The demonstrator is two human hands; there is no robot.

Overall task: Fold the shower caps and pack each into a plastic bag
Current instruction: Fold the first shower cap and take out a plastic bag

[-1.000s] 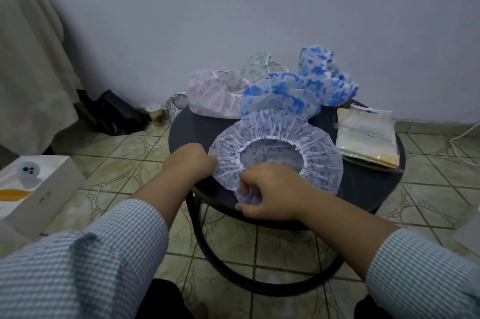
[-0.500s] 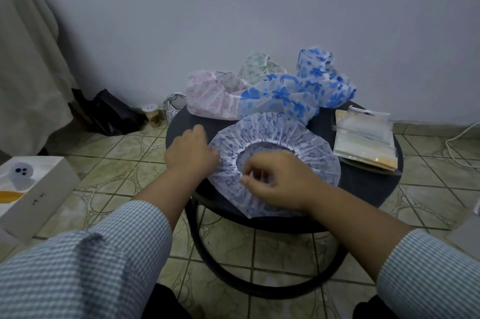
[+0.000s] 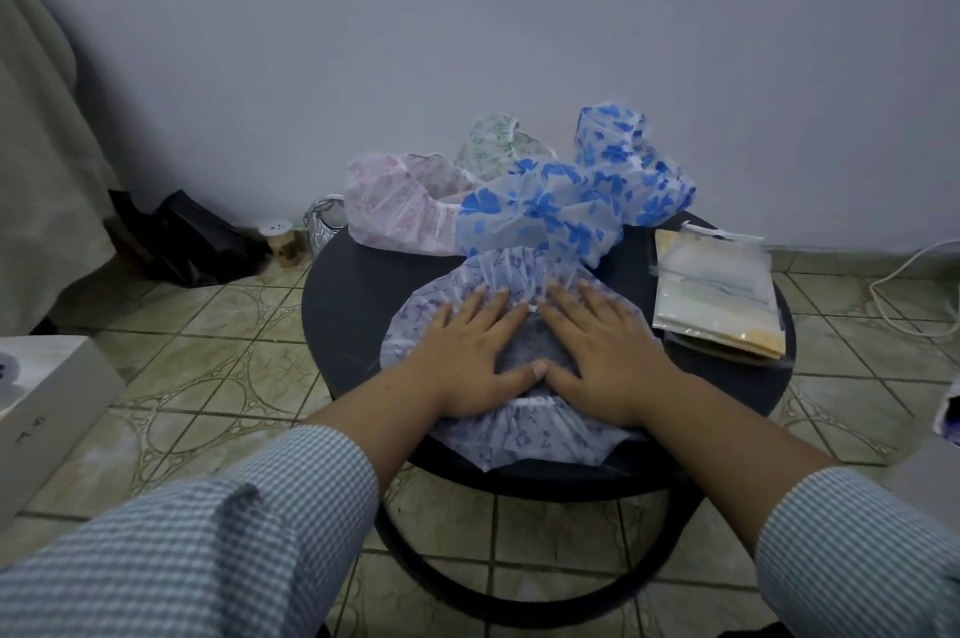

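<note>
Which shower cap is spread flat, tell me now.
The pale purple-print shower cap nearest the person, pressed flat under both hands; the pink, green and blue-flowered ones sit bunched up behind it.

Thin crinkled plastic shower cap on a matt dark table; glossy clear plastic bags.

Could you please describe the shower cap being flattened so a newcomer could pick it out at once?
On the round black table, it is the shower cap nearest the person, under both flat hands. Unlike the crumpled pink, green and bold blue-flowered caps behind, it lies spread out with a faint purple print.
</note>
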